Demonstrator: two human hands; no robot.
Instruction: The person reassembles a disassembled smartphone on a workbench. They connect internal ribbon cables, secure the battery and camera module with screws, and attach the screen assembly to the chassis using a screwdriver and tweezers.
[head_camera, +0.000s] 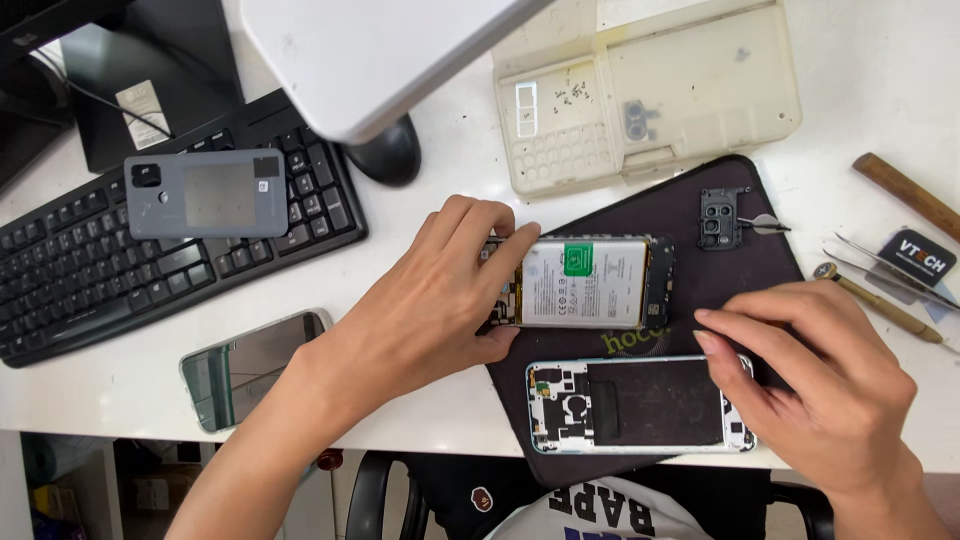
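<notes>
Head view showed the left hand (440, 290) reaching in from the lower left, forearm angled up across the desk edge, palm down. Its fingers curled over the top edge of an opened phone (585, 283) and the thumb pressed at the lower edge, so the hand clamped the phone's left end. That phone lay flat on a dark work mat (700, 200), its white battery (582, 284) facing up.

Right hand (820, 370) came in from the lower right, wrist bent, fingers loosely curved and pointing left. The fingertips hovered at the right end of a second opened phone frame (640, 405), which lay just below the first phone on the mat; whether they pinched anything could not be told.

Around them: a black keyboard (120, 270) with a grey phone back cover (208, 194) lying on it, a clear phone case (250, 368) near the desk edge, a beige parts tray (650, 90) beyond the mat, and a small camera bracket (720, 218) on the mat's far side.
</notes>
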